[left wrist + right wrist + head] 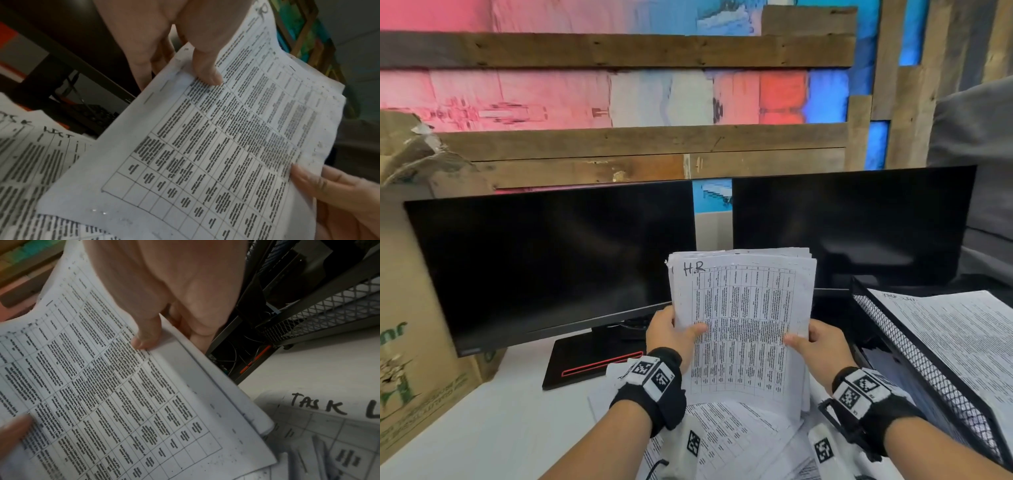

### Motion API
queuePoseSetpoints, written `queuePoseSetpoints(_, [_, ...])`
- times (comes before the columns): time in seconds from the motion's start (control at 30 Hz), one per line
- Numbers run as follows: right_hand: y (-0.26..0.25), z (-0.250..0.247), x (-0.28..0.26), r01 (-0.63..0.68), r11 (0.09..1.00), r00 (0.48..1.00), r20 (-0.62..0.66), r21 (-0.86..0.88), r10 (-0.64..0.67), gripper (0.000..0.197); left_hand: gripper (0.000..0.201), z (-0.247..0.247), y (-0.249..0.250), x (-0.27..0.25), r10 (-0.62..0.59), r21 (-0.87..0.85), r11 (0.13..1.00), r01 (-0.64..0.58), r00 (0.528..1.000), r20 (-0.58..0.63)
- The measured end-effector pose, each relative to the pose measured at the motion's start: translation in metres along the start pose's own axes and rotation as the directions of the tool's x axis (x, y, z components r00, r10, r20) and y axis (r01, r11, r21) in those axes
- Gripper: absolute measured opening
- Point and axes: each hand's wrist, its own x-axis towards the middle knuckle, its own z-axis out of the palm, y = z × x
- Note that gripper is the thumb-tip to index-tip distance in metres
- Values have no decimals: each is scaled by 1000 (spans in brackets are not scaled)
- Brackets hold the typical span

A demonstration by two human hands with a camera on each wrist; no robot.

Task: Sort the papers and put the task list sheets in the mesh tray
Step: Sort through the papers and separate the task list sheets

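Note:
I hold a stack of printed table sheets (743, 315) upright in front of the monitors; the top sheet is marked "H.R" by hand. My left hand (671, 330) pinches its left edge, thumb on the front (207, 71). My right hand (815, 342) pinches the right edge, thumb on the front (146, 337). The black mesh tray (914, 356) stands at the right with sheets (962, 335) lying in it. Loose sheets (739, 438) lie on the desk under my wrists, one of them headed "TASK L…" (320, 423).
Two dark monitors (551, 260) (852, 222) stand behind the stack, the left one on a black base with a red stripe (592, 363). A cardboard box (410, 308) fills the left edge. White desk surface (500, 418) shows at lower left.

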Motion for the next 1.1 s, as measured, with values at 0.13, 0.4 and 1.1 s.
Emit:
queuePoseSetpoints(0.13, [-2,-4,-3,4,1000,998,64,25,-6,20,16,-2,-7,6,-37,-19,999,36,995,-94])
queuePoseSetpoints(0.4, [7,-8,-6,-55,996,993,99,-73,62,26,16,-21,-16,17,-53,-1,999,54,989,-137])
queuePoseSetpoints(1.1, [-94,-133,-15,-9,946,889,-436,-323,-140,19,26,5,38,6,47,68,997,-40,993,-104])
